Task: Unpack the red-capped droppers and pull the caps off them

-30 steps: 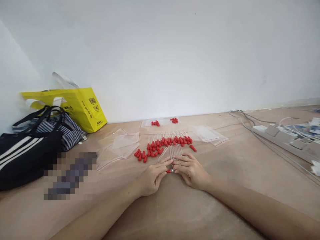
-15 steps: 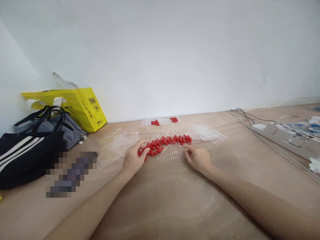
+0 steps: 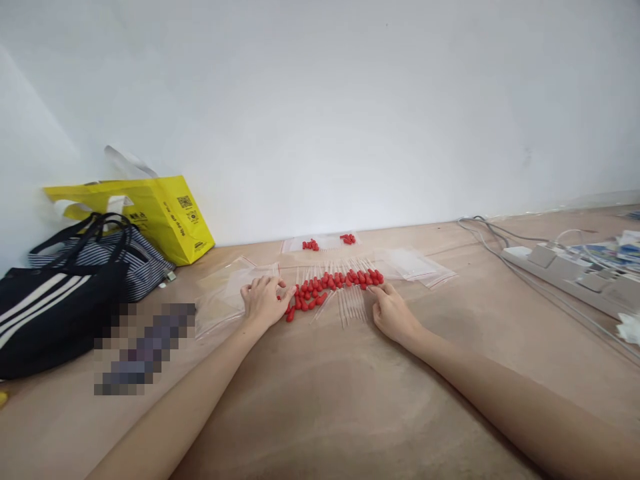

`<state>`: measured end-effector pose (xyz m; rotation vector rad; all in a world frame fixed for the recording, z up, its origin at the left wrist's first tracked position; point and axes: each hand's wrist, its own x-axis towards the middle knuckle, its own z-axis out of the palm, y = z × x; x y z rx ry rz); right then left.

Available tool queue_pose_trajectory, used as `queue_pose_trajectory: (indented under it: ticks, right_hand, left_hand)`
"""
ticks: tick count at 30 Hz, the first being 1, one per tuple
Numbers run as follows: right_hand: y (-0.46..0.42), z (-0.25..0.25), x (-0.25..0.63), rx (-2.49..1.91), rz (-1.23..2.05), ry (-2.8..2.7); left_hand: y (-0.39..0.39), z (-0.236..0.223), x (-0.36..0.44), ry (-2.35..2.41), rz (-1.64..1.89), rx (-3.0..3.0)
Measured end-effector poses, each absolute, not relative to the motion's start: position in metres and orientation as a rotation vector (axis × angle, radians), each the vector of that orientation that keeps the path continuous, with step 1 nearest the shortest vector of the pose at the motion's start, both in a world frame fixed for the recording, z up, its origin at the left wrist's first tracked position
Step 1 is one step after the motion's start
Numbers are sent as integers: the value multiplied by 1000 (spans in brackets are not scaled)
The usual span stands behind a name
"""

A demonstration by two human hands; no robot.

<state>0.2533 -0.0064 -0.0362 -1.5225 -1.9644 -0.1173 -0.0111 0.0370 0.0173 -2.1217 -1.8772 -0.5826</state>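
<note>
A long heap of small red rubber bulbs (image 3: 314, 287), shaped like dropper bulbs, lies across the middle of the table. Thin clear tubes (image 3: 353, 308) are laid side by side in front of the heap, and more tubes (image 3: 315, 269) stick out behind it. At the heap's left end is my left hand (image 3: 263, 298), palm down with bent, spread fingers. Its thumb reaches the outermost bulbs and partly covers them. My right hand (image 3: 395, 312) rests at the right end, fingers curled and index finger at the last bulbs. Whatever its fingertips may hold is too small to see.
Clear zip bags (image 3: 240, 287) lie at the left, with others (image 3: 415, 265) at the right. A farther bag (image 3: 325, 244) carries red bulbs and tubes. Dark bags (image 3: 60, 300) and a yellow bag (image 3: 185, 220) stand left. A power strip (image 3: 570, 280) with cables is at right.
My left hand has lifted its fingers away from the bulbs and spread them, showing a bulb at the near left. My right hand has shifted slightly, its index finger closer to the bulbs.
</note>
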Motion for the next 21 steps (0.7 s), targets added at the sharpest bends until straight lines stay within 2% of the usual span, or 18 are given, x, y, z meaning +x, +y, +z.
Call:
queue_pose_trajectory:
  ticks: [13,21]
  right_hand:
    - [-4,-43,246,-1322,-53,-1986]
    - [-8,-36,242,-1399,-75,-1967]
  left_hand:
    - [60,19,23,-1881,-520,-2204]
    - [36,23,14,-1772,-738,-2095]
